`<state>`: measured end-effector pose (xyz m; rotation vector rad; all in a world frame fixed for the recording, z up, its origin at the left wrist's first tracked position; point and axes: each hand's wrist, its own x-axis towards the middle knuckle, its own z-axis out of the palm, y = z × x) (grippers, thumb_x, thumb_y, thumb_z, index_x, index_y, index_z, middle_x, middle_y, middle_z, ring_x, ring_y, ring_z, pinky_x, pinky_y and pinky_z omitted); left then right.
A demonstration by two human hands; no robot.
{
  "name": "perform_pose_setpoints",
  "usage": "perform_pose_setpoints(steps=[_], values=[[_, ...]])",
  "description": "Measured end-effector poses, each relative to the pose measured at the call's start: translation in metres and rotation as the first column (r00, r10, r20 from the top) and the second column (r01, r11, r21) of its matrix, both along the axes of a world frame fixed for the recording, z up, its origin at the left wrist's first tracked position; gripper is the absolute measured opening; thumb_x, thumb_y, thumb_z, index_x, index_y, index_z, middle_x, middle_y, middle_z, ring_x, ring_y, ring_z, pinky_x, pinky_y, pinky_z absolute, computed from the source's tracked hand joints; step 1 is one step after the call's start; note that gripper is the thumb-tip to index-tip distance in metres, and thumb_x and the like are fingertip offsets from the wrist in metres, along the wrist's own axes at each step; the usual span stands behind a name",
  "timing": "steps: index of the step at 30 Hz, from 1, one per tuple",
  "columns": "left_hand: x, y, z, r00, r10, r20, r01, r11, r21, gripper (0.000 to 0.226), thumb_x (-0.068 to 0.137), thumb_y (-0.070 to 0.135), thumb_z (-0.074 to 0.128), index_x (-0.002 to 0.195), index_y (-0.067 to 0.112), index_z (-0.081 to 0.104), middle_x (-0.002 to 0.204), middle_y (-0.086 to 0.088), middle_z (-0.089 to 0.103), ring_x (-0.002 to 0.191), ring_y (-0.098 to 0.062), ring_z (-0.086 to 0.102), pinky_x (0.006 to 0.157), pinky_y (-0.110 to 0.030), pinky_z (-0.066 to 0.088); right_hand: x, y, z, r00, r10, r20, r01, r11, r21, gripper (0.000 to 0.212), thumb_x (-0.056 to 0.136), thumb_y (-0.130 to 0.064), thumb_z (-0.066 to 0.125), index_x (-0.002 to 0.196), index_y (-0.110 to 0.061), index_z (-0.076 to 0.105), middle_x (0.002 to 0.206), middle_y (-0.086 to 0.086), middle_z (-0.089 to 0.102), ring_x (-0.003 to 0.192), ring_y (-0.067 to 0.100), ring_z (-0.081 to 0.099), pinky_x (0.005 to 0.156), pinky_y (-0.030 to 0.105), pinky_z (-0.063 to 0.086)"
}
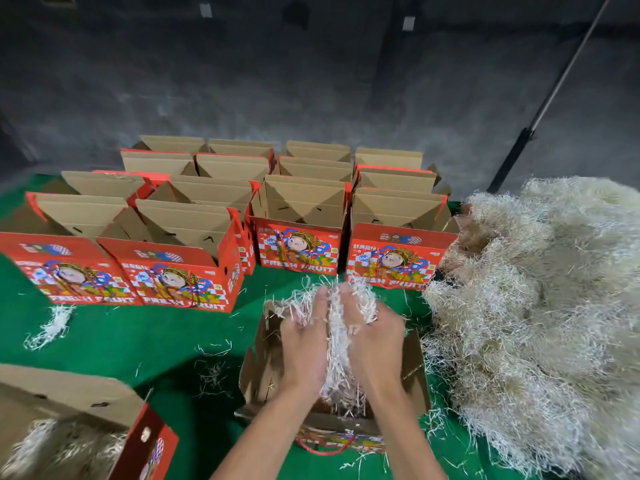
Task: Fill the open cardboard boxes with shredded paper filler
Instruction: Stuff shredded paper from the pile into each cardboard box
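The frizzy heap of pale shredded paper [540, 306] runs off frame at right, and rows of red printed boxes [301, 216] overlap, hiding the back ones. Both hands, left hand [306, 344] and right hand [375, 344], press 1 crinkly clump [341, 327] between curled fingers over the open brown cardboard box [412, 372] on green cloth [138, 341].

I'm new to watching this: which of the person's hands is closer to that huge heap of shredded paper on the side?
Right. The right hand is over the open box, on the side facing the big paper heap. The left hand is beside it, farther from the heap. Both hold a clump of shreds between them.
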<state>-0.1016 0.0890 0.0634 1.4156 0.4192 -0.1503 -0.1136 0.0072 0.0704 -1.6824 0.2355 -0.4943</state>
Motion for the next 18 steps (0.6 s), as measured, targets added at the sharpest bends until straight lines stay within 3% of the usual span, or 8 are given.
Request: perform_pose_setpoints(steps=[2,5,8,9,11,13,15,18], values=[[0.010,0.009,0.000,0.996,-0.088,0.008,0.087,0.992,0.089,0.105,0.060,0.093,0.058,0.140,0.033,0.029,0.123,0.014,0.046,0.116,-0.010,0.050,0.103,-0.046,0.040,0.001,-0.012,0.000,0.999,0.021,-0.038,-0.018,0.997,0.076,0.058,0.086,-0.065,0.064,0.055,-0.023,0.039,0.046,-0.006,0.027,0.041,0.015,0.020,0.042,0.025,0.020],[0.022,0.026,0.002,0.995,-0.086,0.054,0.081,0.992,0.093,0.096,0.054,0.092,0.065,0.118,0.023,0.043,0.078,0.017,0.051,0.066,-0.002,0.049,0.072,-0.034,0.048,0.002,-0.028,0.003,0.998,0.012,-0.061,-0.004,0.991,0.131,0.063,0.079,-0.073,0.067,0.049,-0.023,0.042,0.043,-0.003,0.033,0.036,0.016,0.015,0.040,0.021,0.016],[0.033,0.035,0.002,1.000,0.029,0.010,-0.029,1.000,0.008,0.114,0.055,0.085,0.071,0.145,0.026,0.032,0.101,0.014,0.050,0.099,-0.008,0.048,0.100,-0.044,0.039,0.004,-0.040,0.008,0.996,0.004,-0.089,0.020,0.963,0.270,0.058,0.073,-0.073,0.071,0.059,-0.019,0.056,0.071,0.017,0.071,0.037,0.014,0.013,0.038,0.019,0.016],[0.034,0.033,0.003,0.998,0.056,0.011,-0.056,0.998,-0.025,0.117,0.057,0.084,0.071,0.150,0.029,0.025,0.105,0.016,0.049,0.098,-0.007,0.049,0.101,-0.043,0.037,0.006,-0.039,0.010,0.997,-0.022,-0.071,0.040,0.963,0.267,0.059,0.076,-0.072,0.070,0.058,-0.019,0.050,0.066,0.013,0.070,0.037,0.015,0.013,0.039,0.019,0.016],[0.028,0.020,0.003,0.997,0.059,0.059,-0.057,0.998,-0.025,0.113,0.064,0.086,0.065,0.152,0.029,0.025,0.099,0.023,0.049,0.082,0.007,0.048,0.090,-0.034,0.039,0.008,-0.023,0.011,0.998,-0.059,0.006,0.058,0.984,0.169,0.059,0.084,-0.071,0.062,0.055,-0.025,0.040,0.043,-0.005,0.042,0.038,0.014,0.018,0.040,0.020,0.017],[0.020,0.006,0.000,0.994,-0.049,0.097,0.049,0.999,0.003,0.103,0.067,0.079,0.064,0.147,0.022,0.037,0.105,0.025,0.056,0.080,0.016,0.050,0.083,-0.028,0.048,0.009,-0.006,0.007,0.999,-0.031,0.034,0.028,0.997,0.065,0.050,0.093,-0.060,0.059,0.058,-0.025,0.050,0.046,-0.006,0.044,0.041,0.012,0.031,0.041,0.022,0.027],[0.028,0.013,0.003,0.992,-0.076,0.099,0.074,0.997,0.029,0.093,0.067,0.071,0.068,0.139,0.016,0.046,0.101,0.013,0.063,0.083,0.002,0.061,0.078,-0.029,0.054,0.009,-0.012,0.002,0.999,-0.041,-0.030,0.043,0.997,0.066,0.041,0.093,-0.045,0.066,0.058,-0.024,0.060,0.054,0.004,0.060,0.046,0.015,0.042,0.043,0.026,0.034],[0.044,0.027,0.003,0.999,0.020,0.030,-0.019,0.999,-0.028,0.089,0.071,0.081,0.063,0.128,0.015,0.047,0.101,0.010,0.057,0.096,-0.010,0.050,0.102,-0.043,0.039,0.012,-0.036,-0.002,0.990,-0.109,-0.090,0.125,0.972,0.199,0.053,0.091,-0.047,0.067,0.056,-0.011,0.051,0.078,0.033,0.065,0.044,0.033,0.056,0.032,0.029,0.026]])
